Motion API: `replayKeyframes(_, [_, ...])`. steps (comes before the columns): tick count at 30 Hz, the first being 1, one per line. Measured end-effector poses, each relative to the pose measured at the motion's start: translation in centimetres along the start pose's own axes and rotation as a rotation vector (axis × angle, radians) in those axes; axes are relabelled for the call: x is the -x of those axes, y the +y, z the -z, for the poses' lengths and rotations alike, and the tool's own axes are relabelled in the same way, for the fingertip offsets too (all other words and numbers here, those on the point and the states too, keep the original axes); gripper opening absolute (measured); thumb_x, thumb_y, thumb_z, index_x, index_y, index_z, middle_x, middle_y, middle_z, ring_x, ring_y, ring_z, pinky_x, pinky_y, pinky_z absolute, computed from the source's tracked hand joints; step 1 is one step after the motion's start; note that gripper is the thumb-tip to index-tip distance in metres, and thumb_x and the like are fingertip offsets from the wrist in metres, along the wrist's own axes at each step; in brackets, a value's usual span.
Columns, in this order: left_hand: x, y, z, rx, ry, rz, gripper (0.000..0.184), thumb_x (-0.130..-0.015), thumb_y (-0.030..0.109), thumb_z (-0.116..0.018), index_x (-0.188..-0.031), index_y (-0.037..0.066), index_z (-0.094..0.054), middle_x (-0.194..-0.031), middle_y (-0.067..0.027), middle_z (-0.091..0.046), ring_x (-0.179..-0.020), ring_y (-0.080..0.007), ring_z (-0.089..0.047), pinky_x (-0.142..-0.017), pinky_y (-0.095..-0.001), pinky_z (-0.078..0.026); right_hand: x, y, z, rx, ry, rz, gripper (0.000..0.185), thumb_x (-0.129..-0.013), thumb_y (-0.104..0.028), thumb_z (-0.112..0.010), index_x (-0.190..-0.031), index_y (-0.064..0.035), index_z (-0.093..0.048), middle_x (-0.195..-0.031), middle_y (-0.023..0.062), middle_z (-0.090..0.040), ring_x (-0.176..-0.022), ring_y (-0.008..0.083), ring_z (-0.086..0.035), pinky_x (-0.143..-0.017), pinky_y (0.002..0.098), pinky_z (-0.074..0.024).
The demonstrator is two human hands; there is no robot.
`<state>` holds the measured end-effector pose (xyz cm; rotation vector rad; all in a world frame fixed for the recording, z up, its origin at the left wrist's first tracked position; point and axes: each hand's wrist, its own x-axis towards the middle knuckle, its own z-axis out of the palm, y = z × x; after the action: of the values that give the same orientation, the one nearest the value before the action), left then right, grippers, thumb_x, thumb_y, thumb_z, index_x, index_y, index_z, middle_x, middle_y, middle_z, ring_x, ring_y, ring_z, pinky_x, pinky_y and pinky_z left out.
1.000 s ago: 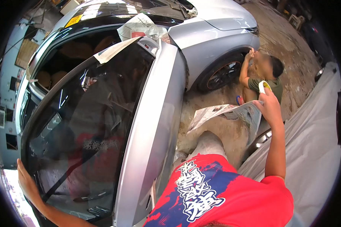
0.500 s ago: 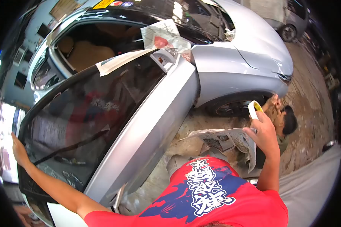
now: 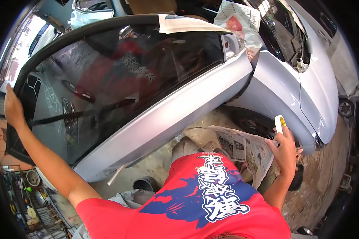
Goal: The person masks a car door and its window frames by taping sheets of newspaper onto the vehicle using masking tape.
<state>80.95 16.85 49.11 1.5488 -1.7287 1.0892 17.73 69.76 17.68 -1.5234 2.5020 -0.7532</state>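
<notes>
A silver car door [image 3: 163, 115] stands open before me, its dark window [image 3: 123, 75] reflecting my red shirt. My left hand [image 3: 14, 107] is at the window frame's rear edge; its fingertips are partly hidden behind the edge. In my right hand [image 3: 283, 147] are a white roll of tape [image 3: 280, 124] and the edge of a newspaper sheet [image 3: 243, 149], which hangs towards my waist. A strip of paper [image 3: 189, 24] lies along the top of the window frame. More newspaper [image 3: 239, 24] covers the area by the mirror mount.
A co-worker [image 3: 297, 175] crouches by the front wheel [image 3: 253, 121], mostly hidden behind my right arm. The silver fender [image 3: 283, 87] is beyond the door. A dark bucket [image 3: 145, 184] stands on the floor below the door. Shelves with tools [image 3: 32, 199] are at lower left.
My view has turned left, so the door and car have shifted right and the co-worker is now mostly hidden. Both hands keep their holds, and the newspaper still hangs from my right hand.
</notes>
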Motion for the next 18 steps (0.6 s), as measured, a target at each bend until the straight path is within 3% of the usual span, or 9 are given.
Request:
replayKeyframes(2, [-0.1, 3.6, 1.6, 0.101, -0.080, 0.076, 0.073, -0.100, 0.069, -0.024, -0.140, 0.019, -0.060, -0.135, -0.0147, -0.064, -0.124, -0.0403, -0.059, -0.101, -0.0510, -0.045, -0.1, -0.2, 0.5, -0.003, -0.012, 0.041, 0.036, -0.069, -0.012, -0.086, -0.074, 0.0018, -0.054, -0.104, 0.0187, -0.063, -0.095, 0.0396, -0.060, -0.083, 0.0469, -0.0483])
replayKeyframes(3, [0.0, 4.6, 1.7, 0.056, -0.082, 0.052, 0.065, -0.105, 0.059, -0.026, -0.142, 0.017, -0.058, -0.139, -0.0119, -0.062, -0.126, -0.0380, -0.058, -0.103, -0.0475, -0.044, -0.1, -0.5, 0.9, -0.004, -0.008, 0.070, 0.036, -0.068, -0.013, -0.086, -0.073, 0.0014, -0.053, -0.104, 0.0184, -0.063, -0.095, 0.0395, -0.060, -0.083, 0.0471, -0.0480])
replayKeyframes(6, [-3.2, -1.4, -5.3, -0.249, -0.060, -0.260, 0.054, -0.108, 0.048, -0.030, -0.143, 0.017, -0.057, -0.140, -0.0103, -0.062, -0.128, -0.0360, -0.057, -0.105, -0.0435, -0.044, -0.3, -0.5, 1.9, 0.039, -0.007, 0.119, 0.037, -0.067, -0.015, -0.086, -0.073, 0.0005, -0.053, -0.105, 0.0180, -0.062, -0.096, 0.0393, -0.059, -0.082, 0.0474, -0.0473])
replayKeyframes(8, [-3.9, -2.5, -7.3, -0.095, 0.007, -0.319, 0.050, -0.109, 0.043, -0.032, -0.142, 0.014, -0.057, -0.140, -0.0102, -0.062, -0.128, -0.0347, -0.057, -0.105, -0.0407, -0.044, -0.3, -0.4, 2.7, 0.076, 0.003, 0.146, 0.037, -0.066, -0.016, -0.086, -0.072, 0.0001, -0.054, -0.106, 0.0181, -0.062, -0.096, 0.0393, -0.059, -0.082, 0.0472, -0.0470])
replayKeyframes(10, [-2.7, 0.7, -5.3, -0.008, 0.156, -0.349, 0.048, -0.108, 0.037, -0.039, -0.140, 0.006, -0.057, -0.137, -0.0150, -0.062, -0.126, -0.0343, -0.058, -0.105, -0.0403, -0.044, -0.1, -0.6, 3.7, 0.111, 0.027, 0.175, 0.037, -0.065, -0.016, -0.087, -0.072, 0.0000, -0.054, -0.106, 0.0184, -0.062, -0.097, 0.0395, -0.059, -0.081, 0.0470, -0.0467])
replayKeyframes(13, [4.2, 14.5, 4.1, 0.309, 0.365, -0.246, 0.043, -0.107, 0.028, -0.046, -0.135, -0.002, -0.059, -0.133, -0.0204, -0.063, -0.123, -0.0346, -0.059, -0.107, -0.0400, -0.043, 0.5, -1.5, 5.3, 0.154, 0.106, 0.179, 0.037, -0.064, -0.017, -0.087, -0.073, 0.0005, -0.055, -0.109, 0.0204, -0.062, -0.098, 0.0403, -0.060, -0.084, 0.0474, -0.0477])
replayKeyframes(14, [8.1, 19.8, 6.8, 0.504, 0.324, -0.245, 0.041, -0.107, 0.025, -0.049, -0.133, -0.004, -0.059, -0.132, -0.0221, -0.063, -0.122, -0.0347, -0.059, -0.107, -0.0400, -0.042, 0.6, -1.6, 5.7, 0.169, 0.133, 0.191, 0.037, -0.063, -0.017, -0.087, -0.073, 0.0006, -0.055, -0.110, 0.0208, -0.062, -0.099, 0.0406, -0.060, -0.084, 0.0476, -0.0479])
replayKeyframes(15, [12.5, 25.9, 8.9, 0.967, 0.309, -0.379, 0.039, -0.107, 0.025, -0.045, -0.126, -0.003, -0.065, -0.129, -0.0196, -0.065, -0.119, -0.0327, -0.060, -0.106, -0.0378, -0.043, 0.6, -1.7, 6.0, 0.177, 0.154, 0.178, 0.037, -0.063, -0.017, -0.087, -0.074, 0.0007, -0.056, -0.111, 0.0212, -0.062, -0.099, 0.0410, -0.060, -0.085, 0.0479, -0.0482])
replayKeyframes(18, [27.6, 38.9, 12.2, 1.351, -0.332, -0.540, 0.064, -0.090, 0.042, -0.069, -0.136, -0.001, -0.057, -0.137, -0.0185, -0.059, -0.130, -0.0359, -0.052, -0.110, -0.0450, -0.040, 1.1, -2.1, 6.9, 0.213, 0.211, 0.166, 0.037, -0.063, -0.017, -0.088, -0.074, 0.0010, -0.056, -0.115, 0.0224, -0.063, -0.099, 0.0420, -0.061, -0.085, 0.0487, -0.0489])
